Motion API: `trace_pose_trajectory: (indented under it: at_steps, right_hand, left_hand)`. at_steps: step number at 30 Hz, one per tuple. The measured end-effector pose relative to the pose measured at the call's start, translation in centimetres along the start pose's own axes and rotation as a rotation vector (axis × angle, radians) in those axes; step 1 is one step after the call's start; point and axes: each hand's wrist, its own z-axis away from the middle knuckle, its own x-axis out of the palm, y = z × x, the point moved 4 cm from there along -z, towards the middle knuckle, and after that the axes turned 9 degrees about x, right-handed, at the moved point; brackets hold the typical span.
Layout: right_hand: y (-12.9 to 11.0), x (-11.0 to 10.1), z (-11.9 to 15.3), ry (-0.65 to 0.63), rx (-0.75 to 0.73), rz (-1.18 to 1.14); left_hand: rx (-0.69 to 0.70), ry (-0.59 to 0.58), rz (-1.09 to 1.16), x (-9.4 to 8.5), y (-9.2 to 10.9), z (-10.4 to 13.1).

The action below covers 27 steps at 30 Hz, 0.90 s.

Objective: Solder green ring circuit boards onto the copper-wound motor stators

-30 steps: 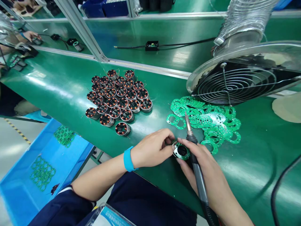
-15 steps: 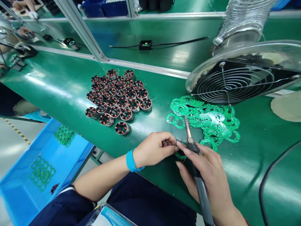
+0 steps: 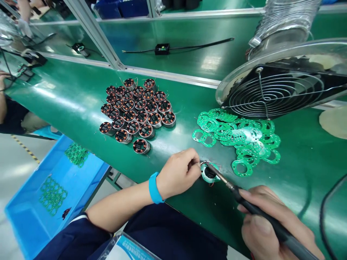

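My right hand (image 3: 276, 220) is wrapped round the dark handle of a soldering iron (image 3: 260, 209). The iron's tip rests at the upper edge of a green ring board (image 3: 203, 176) on a round part with a dark centre. My left hand (image 3: 180, 171), with a blue wristband, is closed in a pinch at that board's left edge; a thin wire seems to run from its fingertips. Behind, to the right, lies a pile of green ring boards (image 3: 241, 168). Several copper-wound motor stators (image 3: 141, 146) stand grouped at the left.
A round fume hood (image 3: 260, 94) with a wire grille hangs at the right. A black cable (image 3: 322, 216) curves at the right edge. A blue bin (image 3: 24, 231) with green boards sits lower left. Another person's arm (image 3: 3, 104) shows far left.
My right hand has moved right and down, away from my left fingers. The iron has swung to a flatter angle, its tip now on the board, which is more visible.
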Motion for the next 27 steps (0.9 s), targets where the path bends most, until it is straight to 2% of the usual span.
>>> trace_pose_trajectory:
  at_steps: [3, 11, 14, 15, 17, 19, 21, 24, 27]
  right_hand:
    - [-0.6, -0.1, -0.1, -0.034, -0.077, -0.023]
    - [-0.2, 0.1, 0.3, 0.056, 0.003, 0.012]
    - [0.2, 0.5, -0.3, 0.113, 0.063, 0.128]
    - [0.4, 0.8, -0.6, 0.086, 0.081, 0.189]
    - [0.8, 1.8, -1.3, -0.046, 0.113, 0.274]
    - [1.2, 2.7, -1.6, -0.194, 0.127, 0.275]
    - [1.5, 3.2, -1.7, -0.270, 0.137, 0.238]
    - [1.6, 3.4, -1.7, -0.257, 0.093, 0.256]
    - [1.5, 3.5, -1.8, -0.160, 0.028, 0.319]
  left_hand:
    - [-0.002, 0.009, -0.003, 0.1, -0.1, 0.1]
    - [-0.004, -0.001, -0.050, 0.2, 0.0, 0.0]
    - [0.028, 0.006, -0.098, 0.1, 0.3, 0.0]
    - [0.036, 0.007, -0.113, 0.1, 0.3, 0.0]
    - [0.045, 0.006, -0.137, 0.2, 0.3, 0.0]
    - [0.033, -0.001, -0.135, 0.2, 0.2, 0.0]
    - [-0.028, -0.026, -0.088, 0.1, -0.1, 0.0]
    - [-0.152, -0.098, 0.022, -0.2, -0.3, 0.2]
    - [-0.166, -0.217, 0.034, -0.2, 0.1, 0.4]
